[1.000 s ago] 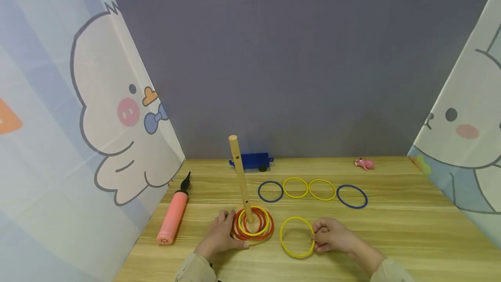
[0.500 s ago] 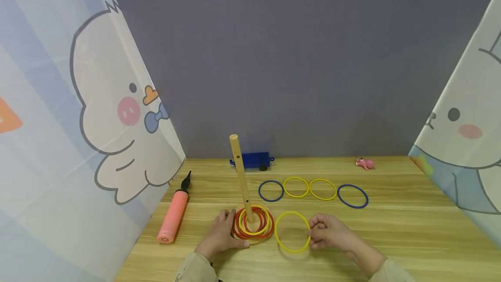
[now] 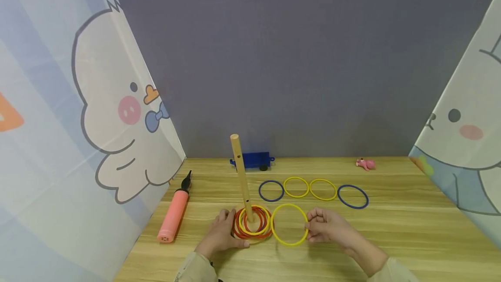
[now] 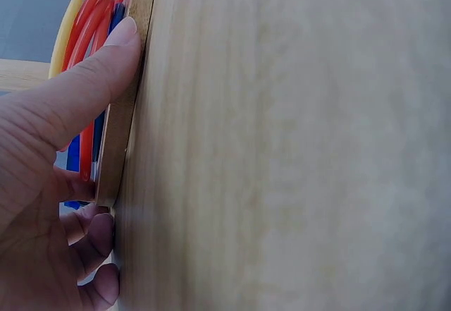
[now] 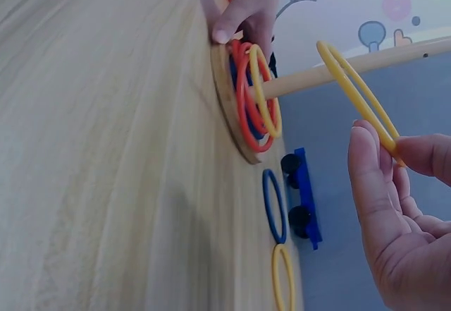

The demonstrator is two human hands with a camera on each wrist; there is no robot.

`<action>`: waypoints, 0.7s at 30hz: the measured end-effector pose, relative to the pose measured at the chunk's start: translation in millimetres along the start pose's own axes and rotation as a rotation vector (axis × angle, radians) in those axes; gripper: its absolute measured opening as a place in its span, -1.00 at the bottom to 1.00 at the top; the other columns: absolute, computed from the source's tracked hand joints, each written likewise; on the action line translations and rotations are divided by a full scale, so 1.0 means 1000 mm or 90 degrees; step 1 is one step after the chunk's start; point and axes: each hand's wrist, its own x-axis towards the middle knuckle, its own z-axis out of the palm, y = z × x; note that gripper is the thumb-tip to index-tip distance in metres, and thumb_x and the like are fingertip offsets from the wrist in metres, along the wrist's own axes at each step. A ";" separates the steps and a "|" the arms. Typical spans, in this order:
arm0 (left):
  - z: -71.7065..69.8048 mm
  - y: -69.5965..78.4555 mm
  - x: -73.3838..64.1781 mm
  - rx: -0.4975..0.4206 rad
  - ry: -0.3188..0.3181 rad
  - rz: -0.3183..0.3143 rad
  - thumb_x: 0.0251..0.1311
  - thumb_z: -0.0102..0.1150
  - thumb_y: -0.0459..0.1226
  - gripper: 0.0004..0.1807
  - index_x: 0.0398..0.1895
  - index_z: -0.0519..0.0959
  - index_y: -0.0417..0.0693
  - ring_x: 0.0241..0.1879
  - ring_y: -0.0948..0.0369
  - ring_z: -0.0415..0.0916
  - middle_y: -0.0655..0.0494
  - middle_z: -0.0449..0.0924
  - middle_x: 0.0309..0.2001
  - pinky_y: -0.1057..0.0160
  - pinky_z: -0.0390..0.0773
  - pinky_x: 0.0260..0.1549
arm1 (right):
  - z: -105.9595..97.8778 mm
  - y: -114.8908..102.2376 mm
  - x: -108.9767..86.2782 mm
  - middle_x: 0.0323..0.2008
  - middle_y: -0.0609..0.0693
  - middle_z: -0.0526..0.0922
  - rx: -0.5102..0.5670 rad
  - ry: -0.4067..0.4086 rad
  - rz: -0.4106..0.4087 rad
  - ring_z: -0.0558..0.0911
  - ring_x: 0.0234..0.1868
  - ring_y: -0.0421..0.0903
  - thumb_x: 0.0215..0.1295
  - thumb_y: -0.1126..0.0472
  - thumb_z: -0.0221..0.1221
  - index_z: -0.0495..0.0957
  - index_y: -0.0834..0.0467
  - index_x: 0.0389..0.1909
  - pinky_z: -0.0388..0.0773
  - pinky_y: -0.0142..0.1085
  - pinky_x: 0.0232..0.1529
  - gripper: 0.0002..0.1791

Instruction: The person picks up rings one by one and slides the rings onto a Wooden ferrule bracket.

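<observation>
A wooden ring-toss stand (image 3: pixel 241 173) rises from a round base, with several red and yellow rings (image 3: pixel 254 234) stacked around its post. Some blue rings (image 4: pixel 99 131) show under the red ones in the left wrist view. My left hand (image 3: pixel 221 234) holds the edge of the base (image 4: pixel 144 15), thumb on the near side and fingers around the far side. Between thumb and fingers my right hand (image 3: pixel 326 226) pinches a yellow ring (image 3: pixel 288 244), raised off the table just right of the stand. That yellow ring (image 5: pixel 359 92) is apart from the post.
Behind the hands lie two blue rings (image 3: pixel 271 201) and two yellow rings (image 3: pixel 296 197) in a row. A blue toy trailer (image 3: pixel 256 160) and a small pink toy (image 3: pixel 365 164) sit at the back edge. Left lies a pink hand pump (image 3: pixel 174 216).
My right hand has moved up and left with the yellow ring, bringing it nearer the stand. My left hand has stayed at the base.
</observation>
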 end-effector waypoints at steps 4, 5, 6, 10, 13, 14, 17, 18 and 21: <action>0.000 0.000 0.000 -0.001 0.003 0.002 -0.28 0.50 0.27 0.30 0.44 0.16 -0.32 0.05 -0.08 0.27 -0.17 0.22 0.14 -0.15 0.31 0.00 | 0.003 -0.007 0.001 -0.31 0.06 0.62 0.012 -0.008 -0.008 0.67 -0.33 -0.13 0.38 0.37 0.09 0.38 0.36 -0.12 0.63 -0.21 -0.22 -0.84; 0.000 0.000 0.000 0.000 0.003 0.001 -0.28 0.50 0.27 0.31 0.45 0.16 -0.32 0.05 -0.08 0.27 -0.17 0.22 0.14 -0.15 0.30 0.00 | 0.003 -0.009 0.001 -0.32 0.06 0.62 0.012 -0.008 -0.008 0.67 -0.33 -0.13 0.38 0.37 0.09 0.38 0.37 -0.12 0.63 -0.20 -0.21 -0.85; 0.001 0.000 0.000 -0.001 0.003 0.000 -0.29 0.49 0.27 0.31 0.45 0.16 -0.32 0.05 -0.08 0.27 -0.17 0.22 0.14 -0.15 0.30 0.00 | 0.004 -0.010 0.001 -0.32 0.07 0.62 0.011 -0.008 -0.010 0.67 -0.34 -0.12 0.39 0.37 0.09 0.38 0.38 -0.12 0.64 -0.19 -0.21 -0.84; 0.002 -0.002 0.001 -0.001 0.001 -0.003 -0.29 0.49 0.29 0.31 0.45 0.16 -0.30 0.04 -0.06 0.27 -0.15 0.22 0.13 -0.13 0.30 0.00 | 0.006 -0.016 0.001 -0.32 0.08 0.60 0.001 0.001 -0.014 0.67 -0.34 -0.11 0.39 0.36 0.09 0.38 0.38 -0.13 0.64 -0.20 -0.22 -0.84; 0.003 -0.003 0.001 -0.001 -0.001 -0.003 -0.29 0.48 0.29 0.31 0.45 0.16 -0.30 0.02 -0.05 0.27 -0.14 0.22 0.12 -0.13 0.31 -0.02 | 0.009 -0.020 0.001 -0.31 0.09 0.59 -0.006 0.011 -0.019 0.66 -0.33 -0.09 0.38 0.34 0.11 0.38 0.38 -0.12 0.64 -0.21 -0.22 -0.82; 0.003 -0.003 0.001 -0.001 -0.001 -0.003 -0.29 0.49 0.29 0.31 0.45 0.16 -0.30 0.02 -0.05 0.27 -0.14 0.22 0.12 -0.13 0.31 -0.02 | 0.009 -0.022 0.001 -0.31 0.09 0.59 -0.007 0.014 -0.018 0.66 -0.32 -0.08 0.39 0.34 0.11 0.38 0.37 -0.12 0.64 -0.21 -0.22 -0.82; 0.003 -0.004 0.001 -0.001 0.000 -0.001 -0.29 0.48 0.29 0.32 0.45 0.16 -0.30 0.03 -0.06 0.26 -0.15 0.22 0.13 -0.13 0.30 -0.01 | 0.011 -0.026 0.001 -0.30 0.09 0.59 -0.010 0.020 -0.013 0.66 -0.32 -0.07 0.38 0.32 0.13 0.38 0.36 -0.12 0.63 -0.19 -0.20 -0.80; 0.003 -0.004 0.001 -0.001 0.000 -0.001 -0.29 0.48 0.30 0.32 0.46 0.16 -0.30 0.04 -0.06 0.26 -0.15 0.22 0.14 -0.14 0.30 0.00 | 0.012 -0.028 0.001 -0.30 0.09 0.59 -0.009 0.020 -0.013 0.66 -0.32 -0.07 0.38 0.31 0.13 0.38 0.35 -0.12 0.63 -0.18 -0.19 -0.80; 0.003 -0.004 0.001 0.002 0.003 0.003 -0.29 0.47 0.30 0.32 0.45 0.16 -0.30 0.05 -0.07 0.26 -0.16 0.22 0.15 -0.15 0.30 0.01 | 0.014 -0.031 0.001 -0.30 0.09 0.59 -0.004 0.017 -0.017 0.67 -0.32 -0.08 0.39 0.31 0.13 0.38 0.34 -0.12 0.63 -0.16 -0.18 -0.81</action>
